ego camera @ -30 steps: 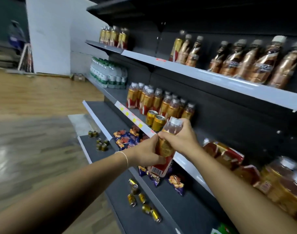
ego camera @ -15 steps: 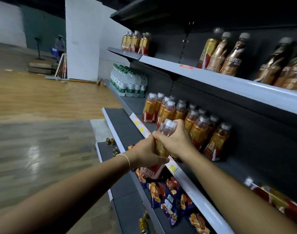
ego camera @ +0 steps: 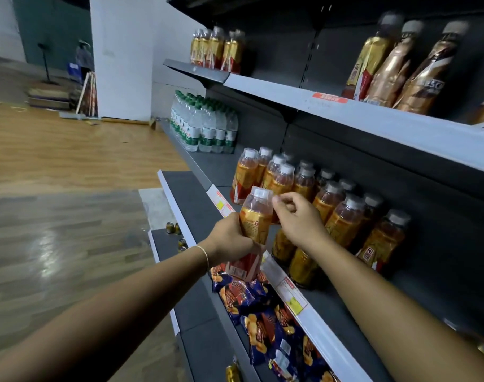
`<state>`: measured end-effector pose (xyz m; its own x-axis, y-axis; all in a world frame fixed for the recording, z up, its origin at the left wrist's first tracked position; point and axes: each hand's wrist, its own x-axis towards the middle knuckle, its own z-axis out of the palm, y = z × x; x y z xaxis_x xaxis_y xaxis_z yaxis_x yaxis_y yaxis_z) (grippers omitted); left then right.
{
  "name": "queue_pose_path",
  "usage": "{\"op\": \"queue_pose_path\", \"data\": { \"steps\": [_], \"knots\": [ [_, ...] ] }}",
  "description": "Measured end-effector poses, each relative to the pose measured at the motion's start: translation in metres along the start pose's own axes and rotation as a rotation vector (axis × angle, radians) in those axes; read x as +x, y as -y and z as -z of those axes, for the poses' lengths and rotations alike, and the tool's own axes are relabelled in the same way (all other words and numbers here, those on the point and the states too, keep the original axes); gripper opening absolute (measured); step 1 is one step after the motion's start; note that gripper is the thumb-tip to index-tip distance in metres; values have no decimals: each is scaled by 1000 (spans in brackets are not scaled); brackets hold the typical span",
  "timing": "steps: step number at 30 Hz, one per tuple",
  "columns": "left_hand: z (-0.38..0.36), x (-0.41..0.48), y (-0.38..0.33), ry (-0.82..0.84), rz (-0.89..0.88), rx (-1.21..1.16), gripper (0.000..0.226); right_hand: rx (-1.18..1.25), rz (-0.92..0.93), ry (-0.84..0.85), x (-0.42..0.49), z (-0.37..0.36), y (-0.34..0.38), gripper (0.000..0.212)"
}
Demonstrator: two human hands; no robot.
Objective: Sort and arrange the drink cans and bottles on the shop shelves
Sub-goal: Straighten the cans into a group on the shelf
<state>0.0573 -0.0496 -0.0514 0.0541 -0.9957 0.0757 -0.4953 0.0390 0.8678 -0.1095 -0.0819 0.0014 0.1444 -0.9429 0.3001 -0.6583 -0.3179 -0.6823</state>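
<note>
Bottle (ego camera: 256, 221) at centre of frame: clear plastic, amber drink, pale cap, orange-and-red label. Held near upright, in front of shelf edge (ego camera: 318, 326), above snack packets (ego camera: 251, 304). Gripped round the label band by left hand (ego camera: 229, 241), fingers wrapped. Right hand (ego camera: 298, 219) just beside the bottle's shoulder, fingers loosely curled, nothing seen in it; contact with bottle not determinable. Matching bottles (ego camera: 342, 213) grouped on middle shelf, right of centre. Judged full, so moderately heavy; thin wall likely to yield under squeeze; film label possibly slick. Recommended hold: mid-body wrap, or stiffer shoulder below cap; base down among matching group.
</note>
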Motion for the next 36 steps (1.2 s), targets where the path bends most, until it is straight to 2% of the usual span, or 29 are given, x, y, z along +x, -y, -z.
{"op": "queue_pose_path", "data": {
  "steps": [5,10,16,22,29,36],
  "knots": [
    [11,48,14,44,-22,-13,46,-367,-127,17,25,-11,-20,48],
    [22,100,19,104,-70,23,66,-587,-277,23,39,-27,-33,54],
    [26,155,19,183,-128,-23,73,-588,-335,7,35,-40,-47,46],
    [15,189,22,192,-234,-10,72,-855,-337,79,30,-54,-46,52],
    [8,212,38,156,-343,-54,70,-848,-365,39,31,-56,-41,52],
    [8,229,54,169,-340,-129,73,-859,-376,22,32,-58,-40,56]
  ]
}}
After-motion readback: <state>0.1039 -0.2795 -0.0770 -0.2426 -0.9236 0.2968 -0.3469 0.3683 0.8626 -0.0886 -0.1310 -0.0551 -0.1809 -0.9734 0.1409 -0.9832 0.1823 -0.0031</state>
